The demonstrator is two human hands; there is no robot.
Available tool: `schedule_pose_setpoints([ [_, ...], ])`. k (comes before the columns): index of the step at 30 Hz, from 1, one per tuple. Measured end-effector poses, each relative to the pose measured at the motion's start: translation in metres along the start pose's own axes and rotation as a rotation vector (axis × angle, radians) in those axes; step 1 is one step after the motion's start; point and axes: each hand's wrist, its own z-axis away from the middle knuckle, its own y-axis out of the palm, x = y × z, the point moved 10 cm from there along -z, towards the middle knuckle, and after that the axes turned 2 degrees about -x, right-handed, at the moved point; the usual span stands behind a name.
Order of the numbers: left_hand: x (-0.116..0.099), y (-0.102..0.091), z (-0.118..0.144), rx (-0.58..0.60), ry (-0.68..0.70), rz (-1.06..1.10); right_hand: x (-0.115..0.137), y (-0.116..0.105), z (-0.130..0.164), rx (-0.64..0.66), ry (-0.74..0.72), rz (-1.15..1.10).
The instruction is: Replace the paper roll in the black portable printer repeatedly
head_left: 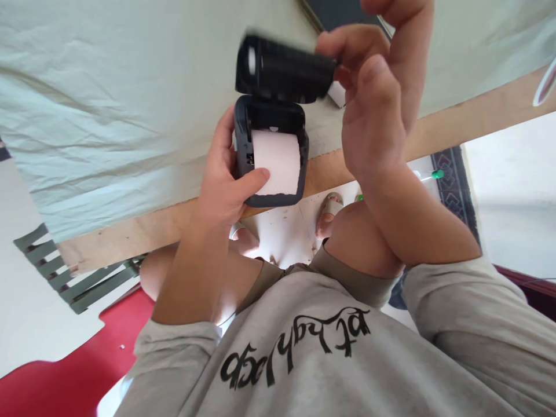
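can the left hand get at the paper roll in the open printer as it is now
Probably yes: the lid is swung up, held by the right hand, so the paper roll lies uncovered, and the left hand gripping the printer already has its thumb on it.

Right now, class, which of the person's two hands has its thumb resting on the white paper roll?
The left hand: its thumb lies on the white paper roll, while the right hand grips the open black lid.

Bright even daylight, soft shadows, motion-blurred lid (284, 68), wide-angle stretch at edges
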Motion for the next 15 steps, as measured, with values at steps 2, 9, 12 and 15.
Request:
schedule_pose_setpoints([
  [2,-0.005,0.0,0.0,0.015,0.06,0.045,-0.005,0.001,0.0,0.02,0.042,-0.007],
  [9,-0.022,0.018,0.009,0.025,-0.024,0.133,-0.004,0.046,0.015,0.434,0.047,0.163],
  [12,-0.023,0.015,0.011,-0.061,-0.05,0.098,0.0,0.054,0.016,0.435,0.023,0.153],
  [15,-0.02,0.014,0.01,-0.082,-0.06,0.07,0.01,0.053,0.015,0.4,-0.039,0.218],
])
